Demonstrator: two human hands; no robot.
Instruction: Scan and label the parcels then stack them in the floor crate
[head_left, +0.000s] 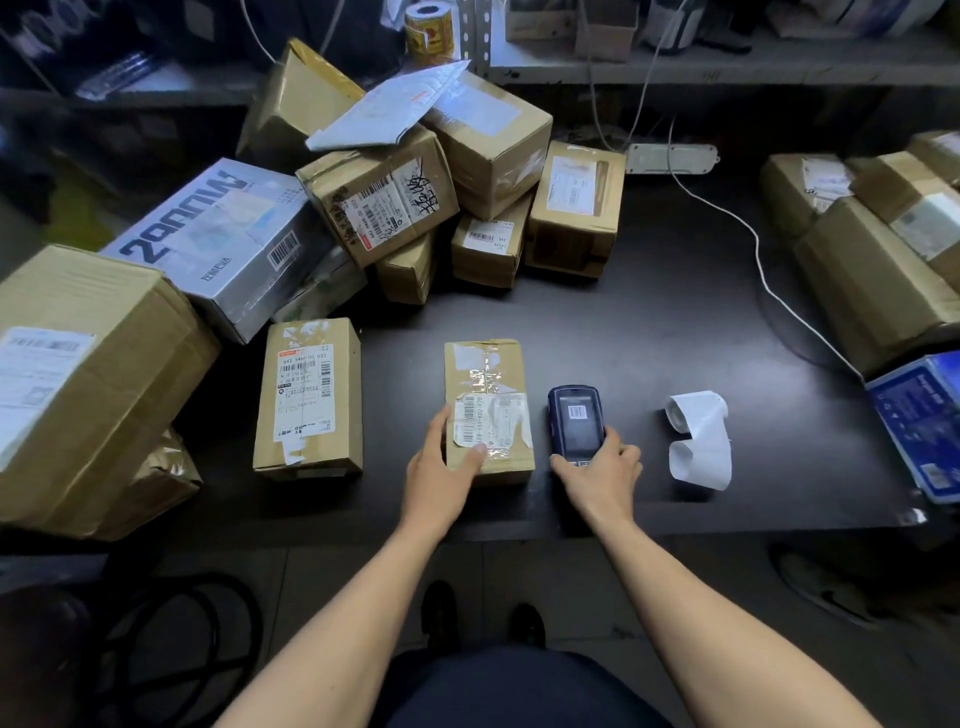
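Crowding the table (649, 291), parcel heap (395, 202), cable (748, 234), label strip (701, 441)

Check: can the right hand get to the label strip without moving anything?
Probably yes. The label strip lies on bare table just right of the right hand, nothing between them. But that hand grips the scanner, so it would have to set it down first.

Scanner (575, 423) right of parcel (487, 410)
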